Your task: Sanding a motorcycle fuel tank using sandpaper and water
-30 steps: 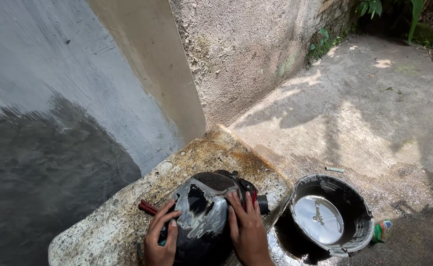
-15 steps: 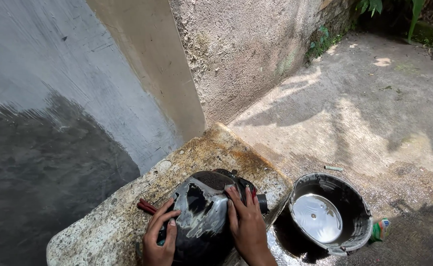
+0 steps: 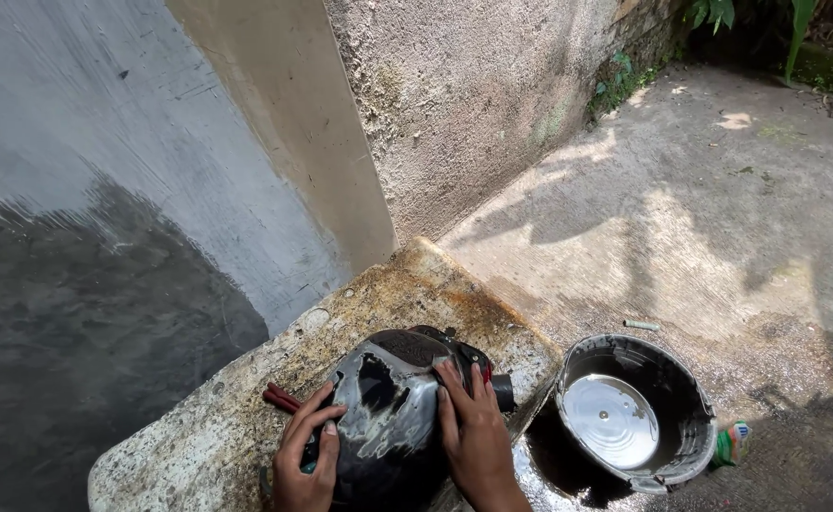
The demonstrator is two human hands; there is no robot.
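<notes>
While a soot-blackened metal pot [image 3: 388, 417] lies tipped on its side on a stained, speckled stone slab [image 3: 199, 436], it is steadied between two bare hands seen from above. The left hand [image 3: 305, 460] is pressed against the pot's left flank, its fingers spread and curled around the curve. The right hand [image 3: 473, 431] is laid flat on the right side, fingers slightly fanned and pressed to the surface; nothing is pinched by either hand. Patches of bare grey metal are seen through the black crust. A dark stubby handle [image 3: 502, 391] projects from the pot's right side, and red rod-like pieces [image 3: 280, 399] stick out behind it on the left.

The pot is judged to be rigid and moderately heavy, not fragile, but likely to be slippery where it is wet and sooty. Being rounded, it could be expected to roll on the slab unless braced on both flanks, as it is now. The firmest hold is judged to be at the handle or the rim.

To the right, lower down on wet concrete ground [image 3: 720, 218], a grey round bucket [image 3: 687, 446] is seen with a shiny metal lid [image 3: 611, 419] lying inside it. A small green container [image 3: 731, 444] rests just beside the bucket. A rough plastered wall [image 3: 473, 95] rises behind.
</notes>
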